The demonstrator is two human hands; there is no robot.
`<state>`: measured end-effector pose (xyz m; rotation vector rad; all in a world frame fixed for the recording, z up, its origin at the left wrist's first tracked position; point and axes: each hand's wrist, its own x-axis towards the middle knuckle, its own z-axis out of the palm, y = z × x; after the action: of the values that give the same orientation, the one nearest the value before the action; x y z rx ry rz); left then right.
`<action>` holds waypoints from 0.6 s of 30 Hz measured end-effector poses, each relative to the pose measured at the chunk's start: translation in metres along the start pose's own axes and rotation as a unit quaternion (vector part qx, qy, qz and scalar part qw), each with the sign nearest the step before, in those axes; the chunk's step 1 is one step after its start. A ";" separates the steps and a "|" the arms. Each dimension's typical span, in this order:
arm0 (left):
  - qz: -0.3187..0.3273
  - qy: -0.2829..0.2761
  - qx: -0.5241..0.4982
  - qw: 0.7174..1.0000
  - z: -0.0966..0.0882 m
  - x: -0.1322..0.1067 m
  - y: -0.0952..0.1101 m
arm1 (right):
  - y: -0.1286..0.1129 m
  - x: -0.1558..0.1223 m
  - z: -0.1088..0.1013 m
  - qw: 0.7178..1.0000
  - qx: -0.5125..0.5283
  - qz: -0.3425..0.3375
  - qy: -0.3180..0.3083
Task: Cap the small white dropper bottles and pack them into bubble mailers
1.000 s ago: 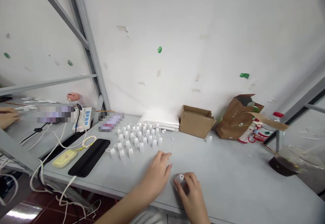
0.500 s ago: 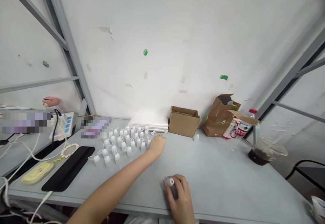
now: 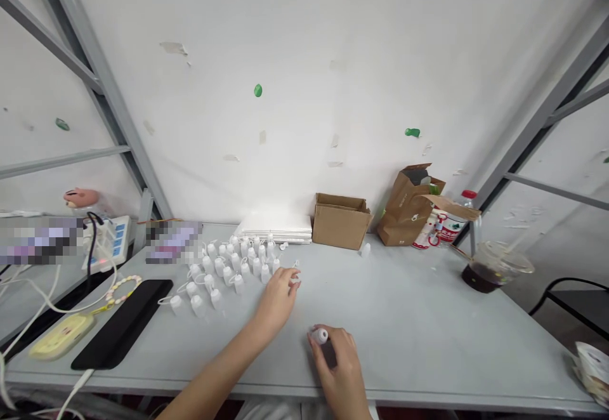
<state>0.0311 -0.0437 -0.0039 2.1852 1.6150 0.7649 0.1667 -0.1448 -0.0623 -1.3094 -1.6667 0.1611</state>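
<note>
Pulled back a little from the bottles since the earlier frame, the left grip sits nearer the front of the bench, its fingers loosely curled around nothing that can be seen. Just beyond its fingertips lies a tiny white piece, not touching them.

To the right of that, the right grip is clenched around a small white plastic bottle, with the bottle's round end poking out to the left of the fingers. A dark patch shows under the hand, but it is unclear whether this is a shadow or something held.

Left of the left grip, rows of upright white bottles stand close together on the bench, some trailing thin white loops. Farther left of them lie a black pad, a beaded bracelet and a yellow case.

Ahead of the grips, a stack of white sheets and an open cardboard box sit against the wall. One lone white bottle stands beside the box. Farther right are a brown paper bag and a plastic cup of dark liquid.
</note>
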 end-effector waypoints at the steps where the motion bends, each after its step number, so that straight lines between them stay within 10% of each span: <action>1: 0.005 0.001 0.023 1.000 0.004 0.002 0.004 | 0.000 0.000 0.000 1.000 -0.002 0.001 -0.004; 10: -0.020 -0.062 0.128 0.990 0.036 0.062 0.020 | 0.000 -0.002 0.000 1.000 -0.006 0.022 -0.004; 18: -0.016 -0.068 -0.018 0.997 -0.001 0.032 0.014 | 0.004 -0.004 -0.003 0.997 0.053 0.056 -0.004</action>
<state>0.0485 -0.0175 0.0125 2.1326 1.5540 0.6175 0.1711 -0.1476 -0.0660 -1.3225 -1.5696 0.3176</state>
